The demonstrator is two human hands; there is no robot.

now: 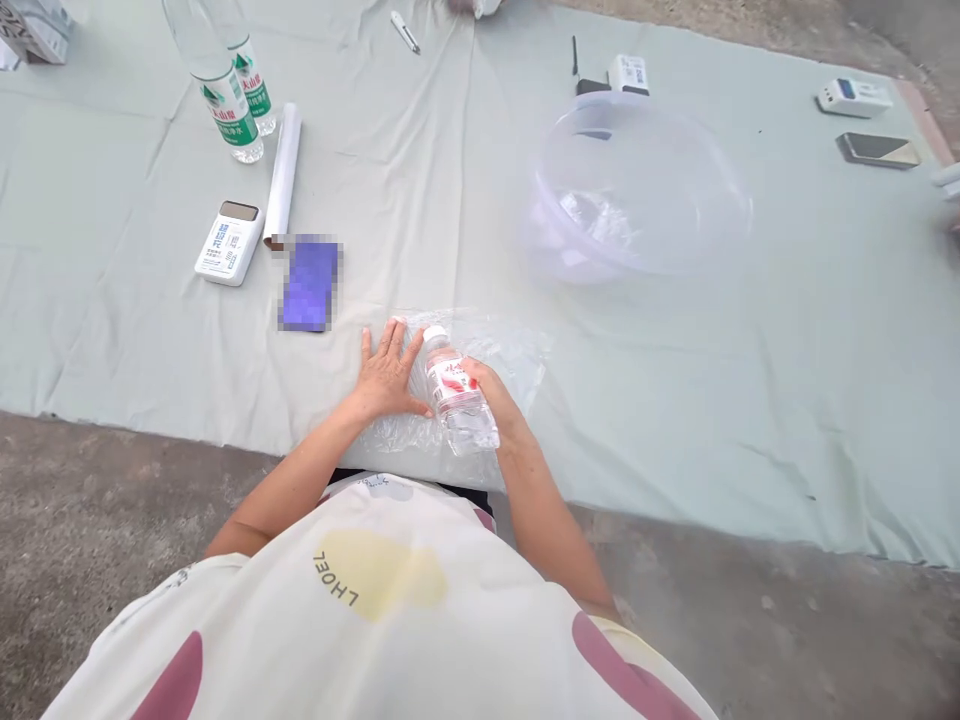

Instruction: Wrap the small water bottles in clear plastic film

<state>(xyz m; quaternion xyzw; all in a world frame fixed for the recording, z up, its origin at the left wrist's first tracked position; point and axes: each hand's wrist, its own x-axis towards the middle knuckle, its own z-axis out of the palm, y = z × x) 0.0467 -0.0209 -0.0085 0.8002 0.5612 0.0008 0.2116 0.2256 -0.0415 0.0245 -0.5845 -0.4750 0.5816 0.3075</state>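
Note:
Near the table's front edge, my right hand (493, 400) is wrapped round a small clear water bottle (450, 380) with a white cap and a red-and-white label. The bottle lies tilted, its cap pointing away from me. Beneath both hands spreads a sheet of thin clear plastic (517, 350), crumpled in places. My left hand (388, 370) rests flat on that plastic with fingers spread, just left of the bottle. Some of my right fingers are hidden behind the bottle.
A translucent basin (637, 190) with crumpled plastic inside stands ahead to the right. Leftward are two tall water bottles (229, 115), a white roll (283, 175), a white power bank (229, 243) and a blurred-out purple item (310, 285). Small devices and a dark phone (877, 150) lie far right.

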